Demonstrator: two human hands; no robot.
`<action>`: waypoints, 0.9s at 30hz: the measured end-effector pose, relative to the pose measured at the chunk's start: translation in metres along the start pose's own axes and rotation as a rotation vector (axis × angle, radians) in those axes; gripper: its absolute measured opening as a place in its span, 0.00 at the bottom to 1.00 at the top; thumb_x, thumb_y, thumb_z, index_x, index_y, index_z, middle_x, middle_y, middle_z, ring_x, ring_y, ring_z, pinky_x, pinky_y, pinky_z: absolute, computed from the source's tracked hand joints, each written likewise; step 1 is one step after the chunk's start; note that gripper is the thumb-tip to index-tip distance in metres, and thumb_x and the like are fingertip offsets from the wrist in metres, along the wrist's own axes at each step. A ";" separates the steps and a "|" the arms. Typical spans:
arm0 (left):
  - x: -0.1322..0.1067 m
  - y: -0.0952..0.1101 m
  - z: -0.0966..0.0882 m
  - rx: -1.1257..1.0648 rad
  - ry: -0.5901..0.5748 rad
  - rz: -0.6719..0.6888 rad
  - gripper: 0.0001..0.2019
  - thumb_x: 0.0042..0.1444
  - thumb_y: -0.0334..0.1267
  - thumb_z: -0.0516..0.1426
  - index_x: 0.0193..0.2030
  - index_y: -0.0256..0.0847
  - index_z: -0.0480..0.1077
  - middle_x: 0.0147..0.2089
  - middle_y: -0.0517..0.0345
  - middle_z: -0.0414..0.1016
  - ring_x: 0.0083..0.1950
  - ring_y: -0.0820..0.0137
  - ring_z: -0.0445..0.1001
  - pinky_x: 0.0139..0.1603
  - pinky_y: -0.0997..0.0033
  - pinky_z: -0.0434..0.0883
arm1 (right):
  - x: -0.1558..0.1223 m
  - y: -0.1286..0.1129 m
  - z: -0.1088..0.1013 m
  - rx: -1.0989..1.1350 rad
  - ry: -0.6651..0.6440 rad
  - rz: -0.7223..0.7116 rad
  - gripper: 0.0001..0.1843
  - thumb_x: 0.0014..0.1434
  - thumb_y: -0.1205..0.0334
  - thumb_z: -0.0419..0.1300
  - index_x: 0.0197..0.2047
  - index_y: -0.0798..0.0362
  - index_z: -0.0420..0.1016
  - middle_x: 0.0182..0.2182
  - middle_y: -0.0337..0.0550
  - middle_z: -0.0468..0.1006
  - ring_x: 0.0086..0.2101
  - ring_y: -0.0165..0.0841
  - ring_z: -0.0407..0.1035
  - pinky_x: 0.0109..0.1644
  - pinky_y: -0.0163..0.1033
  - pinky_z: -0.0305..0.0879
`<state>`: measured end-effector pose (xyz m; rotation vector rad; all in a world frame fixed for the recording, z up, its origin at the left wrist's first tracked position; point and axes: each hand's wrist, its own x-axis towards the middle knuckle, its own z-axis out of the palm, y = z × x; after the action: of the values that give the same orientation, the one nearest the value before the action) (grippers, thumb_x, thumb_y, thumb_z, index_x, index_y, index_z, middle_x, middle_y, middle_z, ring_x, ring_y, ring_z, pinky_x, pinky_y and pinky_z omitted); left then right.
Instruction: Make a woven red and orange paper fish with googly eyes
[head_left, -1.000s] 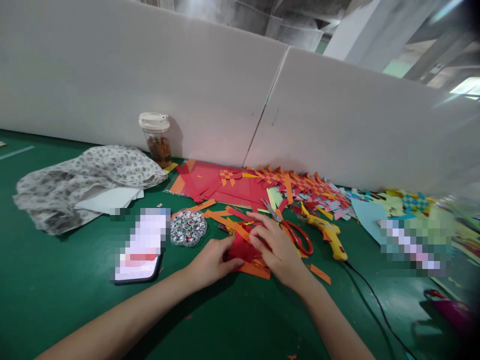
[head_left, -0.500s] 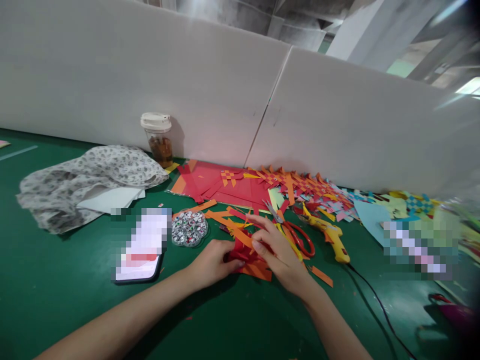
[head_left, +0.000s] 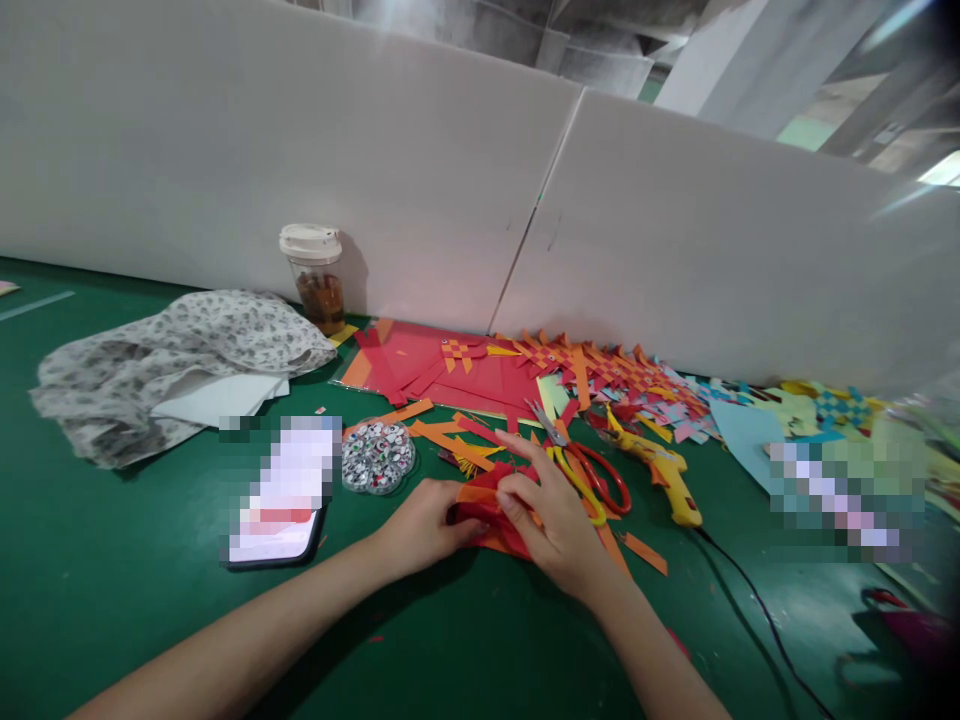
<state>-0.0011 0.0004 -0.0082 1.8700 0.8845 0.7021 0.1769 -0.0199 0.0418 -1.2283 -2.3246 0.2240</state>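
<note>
Red and orange paper point(head_left: 493, 512) is pinched by the left hand point(head_left: 429, 525) over the worktop point(head_left: 450, 660) and touched by the right hand point(head_left: 556, 515); whether it is gripped there cannot be told. Folding seems to be under way, so steady holding is likely needed.

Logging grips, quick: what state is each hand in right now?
Left hand: closed, holding red and orange paper.
Right hand: partly curled at the same paper; whether it grips can't be told.
</note>
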 end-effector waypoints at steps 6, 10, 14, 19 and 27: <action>0.000 0.004 -0.001 -0.065 0.036 -0.052 0.04 0.50 0.34 0.56 0.33 0.37 0.70 0.26 0.64 0.67 0.27 0.74 0.62 0.27 0.78 0.59 | -0.002 0.002 0.000 -0.155 0.064 -0.101 0.06 0.58 0.66 0.51 0.32 0.49 0.66 0.59 0.46 0.60 0.58 0.43 0.55 0.61 0.58 0.46; 0.001 0.000 0.001 -0.113 0.038 -0.091 0.06 0.49 0.37 0.58 0.33 0.37 0.69 0.26 0.64 0.68 0.26 0.75 0.63 0.27 0.77 0.61 | -0.002 0.004 0.003 -0.245 0.209 -0.057 0.04 0.58 0.65 0.52 0.33 0.50 0.68 0.57 0.47 0.62 0.55 0.41 0.58 0.62 0.58 0.43; 0.001 -0.006 0.004 -0.195 0.027 -0.117 0.09 0.48 0.38 0.60 0.34 0.37 0.67 0.27 0.62 0.69 0.27 0.73 0.66 0.27 0.76 0.63 | -0.002 0.006 0.006 -0.261 0.176 -0.055 0.05 0.58 0.65 0.53 0.32 0.49 0.68 0.56 0.45 0.65 0.55 0.41 0.59 0.61 0.59 0.44; 0.000 -0.007 0.007 -0.401 0.021 -0.154 0.24 0.48 0.37 0.61 0.52 0.39 0.59 0.31 0.59 0.74 0.28 0.70 0.72 0.28 0.72 0.68 | -0.001 0.010 0.007 -0.215 0.115 -0.029 0.07 0.57 0.63 0.54 0.29 0.49 0.70 0.53 0.44 0.68 0.55 0.43 0.58 0.60 0.60 0.47; 0.001 -0.010 0.007 -0.451 0.079 -0.189 0.42 0.46 0.36 0.63 0.64 0.42 0.44 0.33 0.57 0.76 0.31 0.67 0.75 0.32 0.68 0.70 | -0.002 0.010 0.001 -0.217 0.048 -0.020 0.07 0.53 0.68 0.54 0.26 0.50 0.71 0.55 0.43 0.67 0.57 0.45 0.55 0.60 0.65 0.40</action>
<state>0.0020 0.0005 -0.0200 1.3493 0.8566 0.7867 0.1846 -0.0159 0.0363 -1.2962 -2.3659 -0.0660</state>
